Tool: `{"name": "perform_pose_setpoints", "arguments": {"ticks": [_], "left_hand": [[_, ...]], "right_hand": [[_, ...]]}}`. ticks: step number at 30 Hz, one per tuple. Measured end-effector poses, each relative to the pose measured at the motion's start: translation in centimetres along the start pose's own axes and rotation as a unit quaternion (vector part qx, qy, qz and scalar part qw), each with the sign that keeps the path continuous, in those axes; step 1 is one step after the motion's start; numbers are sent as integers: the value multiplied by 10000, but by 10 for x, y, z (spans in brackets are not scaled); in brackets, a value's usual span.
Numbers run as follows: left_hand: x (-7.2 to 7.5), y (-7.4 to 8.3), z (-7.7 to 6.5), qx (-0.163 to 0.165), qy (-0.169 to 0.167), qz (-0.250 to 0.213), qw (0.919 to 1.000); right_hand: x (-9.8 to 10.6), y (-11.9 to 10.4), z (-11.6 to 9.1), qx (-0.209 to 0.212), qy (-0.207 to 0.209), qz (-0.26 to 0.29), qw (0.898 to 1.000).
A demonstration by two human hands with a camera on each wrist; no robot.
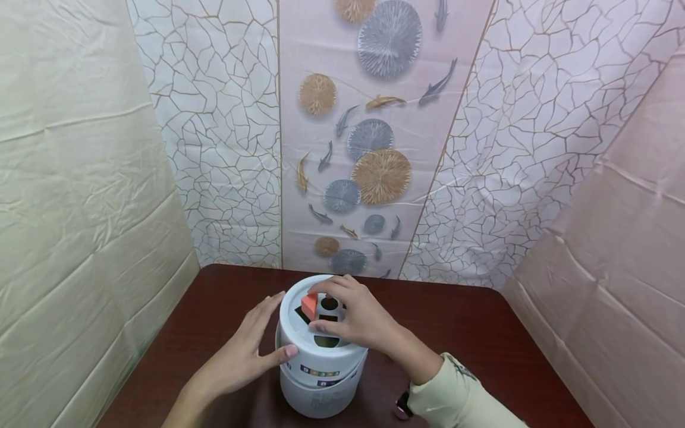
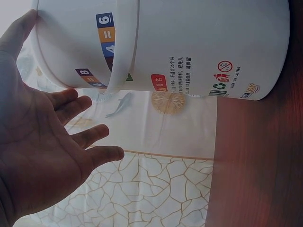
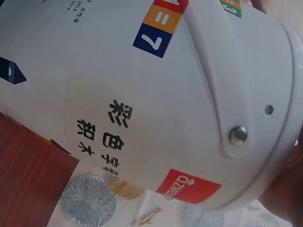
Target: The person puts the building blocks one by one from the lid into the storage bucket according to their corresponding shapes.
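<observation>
A white shape-sorter bucket (image 1: 321, 392) stands upright on the table, its lid (image 1: 291, 312) cut with dark holes of different shapes. My right hand (image 1: 364, 312) reaches over the lid and pinches an orange-red block (image 1: 308, 307) between thumb and fingers. The block sits right at a dark angular hole on the lid's left side. With fingers spread, my left hand (image 1: 248, 345) touches the lid's left rim with its thumb and fingertips; its open palm shows in the left wrist view. In the right wrist view the bucket (image 3: 118, 85) hides most of the right hand.
A dark red-brown table (image 1: 455, 333) lies under the bucket. The bucket's white handle (image 3: 213, 71) hangs down along its side. Patterned cloth (image 1: 342, 148) hangs behind the table, with plain cloth on both sides. A dark band (image 1: 404, 406) shows by the right sleeve.
</observation>
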State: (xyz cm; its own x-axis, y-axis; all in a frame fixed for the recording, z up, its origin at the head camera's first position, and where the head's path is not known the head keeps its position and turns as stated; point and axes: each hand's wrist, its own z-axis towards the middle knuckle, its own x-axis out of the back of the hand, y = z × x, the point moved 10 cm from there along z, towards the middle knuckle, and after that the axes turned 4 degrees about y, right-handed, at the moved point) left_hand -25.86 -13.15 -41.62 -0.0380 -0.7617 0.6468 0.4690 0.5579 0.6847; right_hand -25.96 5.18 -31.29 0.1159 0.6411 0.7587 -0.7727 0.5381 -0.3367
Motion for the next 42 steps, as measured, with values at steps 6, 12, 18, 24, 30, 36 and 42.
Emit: {"name": "perform_pose_setpoints", "arguments": {"ticks": [6,12,18,24,30,36,42], "left_hand": [[0,0,0,-62,30,39,10000],[-1,0,0,-41,9,14,10000],[-2,-1,-1,-12,-16,-20,10000],[-4,-1,-1,-10,-53,-57,10000],[-5,-3,-1,103,-105,-53,9999],[-5,-4,-1,151,-101,-50,9998],[-4,-5,-2,200,-83,-30,9998]], "right_hand": [[-1,-1,1,29,52,-100,9999],[-3,-3,3,76,-33,-62,9999],[-8,-1,2,-62,-184,-156,9997],[-11,4,0,-247,-346,-271,9987],[-8,5,-1,-263,-303,-321,9987],[8,6,-6,-323,-120,-170,9993],[23,11,-17,-468,-16,-228,9986]]}}
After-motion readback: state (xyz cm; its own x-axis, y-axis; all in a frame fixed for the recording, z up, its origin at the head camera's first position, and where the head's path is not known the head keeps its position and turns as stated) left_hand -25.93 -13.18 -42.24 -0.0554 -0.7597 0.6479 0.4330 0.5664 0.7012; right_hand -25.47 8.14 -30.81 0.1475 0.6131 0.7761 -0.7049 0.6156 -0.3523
